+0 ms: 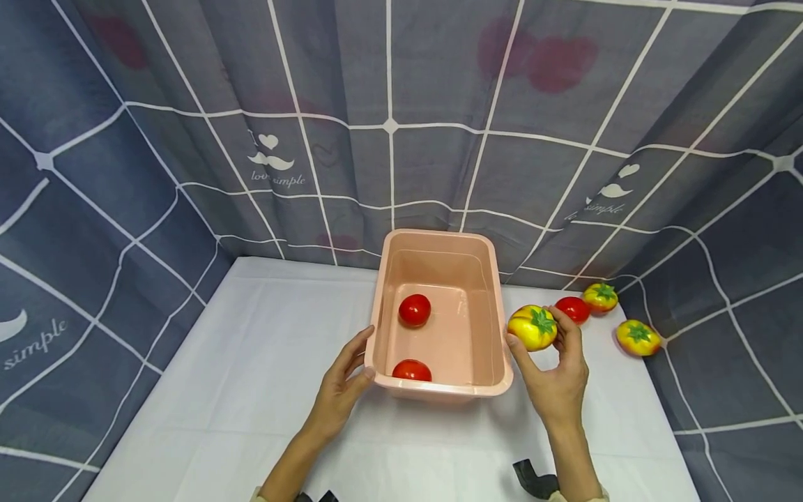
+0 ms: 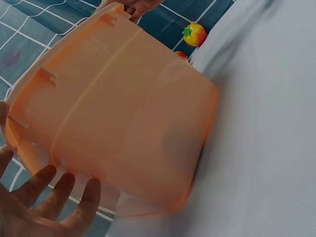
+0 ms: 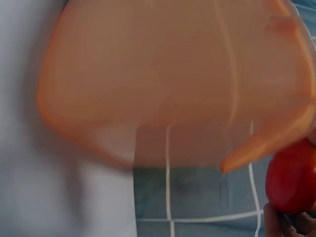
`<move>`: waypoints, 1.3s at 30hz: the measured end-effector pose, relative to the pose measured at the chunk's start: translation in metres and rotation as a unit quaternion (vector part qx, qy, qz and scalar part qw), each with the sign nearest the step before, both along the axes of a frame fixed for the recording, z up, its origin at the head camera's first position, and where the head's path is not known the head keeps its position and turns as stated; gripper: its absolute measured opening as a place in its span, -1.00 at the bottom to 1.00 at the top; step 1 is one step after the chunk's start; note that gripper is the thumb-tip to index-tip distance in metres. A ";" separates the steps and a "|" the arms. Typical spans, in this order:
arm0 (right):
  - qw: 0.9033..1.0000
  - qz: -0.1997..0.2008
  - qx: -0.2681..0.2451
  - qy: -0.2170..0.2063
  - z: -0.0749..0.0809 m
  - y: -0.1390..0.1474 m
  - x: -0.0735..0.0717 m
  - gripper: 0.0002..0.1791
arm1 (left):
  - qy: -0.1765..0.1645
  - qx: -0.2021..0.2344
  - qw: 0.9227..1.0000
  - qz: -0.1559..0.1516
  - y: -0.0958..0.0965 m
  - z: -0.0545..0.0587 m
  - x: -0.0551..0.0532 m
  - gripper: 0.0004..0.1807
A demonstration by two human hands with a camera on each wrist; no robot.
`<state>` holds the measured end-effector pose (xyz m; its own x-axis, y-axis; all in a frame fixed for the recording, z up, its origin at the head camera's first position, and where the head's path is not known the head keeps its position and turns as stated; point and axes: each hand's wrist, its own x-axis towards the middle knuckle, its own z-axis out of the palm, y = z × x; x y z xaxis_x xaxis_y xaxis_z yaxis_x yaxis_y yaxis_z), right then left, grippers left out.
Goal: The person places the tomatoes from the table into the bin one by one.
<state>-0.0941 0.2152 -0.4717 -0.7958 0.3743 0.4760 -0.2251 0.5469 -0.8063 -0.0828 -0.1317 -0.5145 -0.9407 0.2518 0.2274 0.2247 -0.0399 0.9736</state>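
Observation:
A pink plastic basin [image 1: 461,341] stands on the white table, with one red tomato [image 1: 415,310] near its middle and another red tomato [image 1: 412,370] partly hidden behind its near wall. At its near left corner, my left hand [image 1: 335,401] holds the rim; in the left wrist view, the fingers [image 2: 61,192] spread against the outer wall. Beside the right wall, my right hand [image 1: 558,387] pinches a yellow-red fruit with a green leafy top [image 1: 530,329] between thumb and fingers. Its red underside [image 3: 291,177] shows in the right wrist view.
Behind the right hand lie a red tomato [image 1: 573,309] and a yellow-red fruit [image 1: 600,298]; another yellow-red fruit [image 1: 638,338] sits at the table's right edge. A grey checked curtain [image 1: 351,167] surrounds the white table [image 1: 251,390] at the back and sides.

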 end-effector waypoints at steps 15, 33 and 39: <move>0.994 0.107 -0.002 0.019 0.000 -0.029 0.001 -0.02 | 0.003 0.003 1.000 -0.001 0.001 -0.002 0.000 -0.28; 0.983 0.165 0.010 0.079 -0.007 -0.030 -0.002 -0.01 | 0.007 0.003 1.000 0.002 0.000 -0.003 -0.001 -0.28; 0.983 0.163 0.009 0.079 -0.008 -0.030 -0.003 -0.03 | 0.010 -0.002 1.000 0.005 0.001 -0.004 -0.002 -0.27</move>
<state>-0.0968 0.1851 -0.4794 -0.7877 0.1016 0.6076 -0.5126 0.4388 -0.7380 -0.0849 -0.1311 -0.5181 -0.9388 0.2424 0.2445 0.2436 -0.0342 0.9693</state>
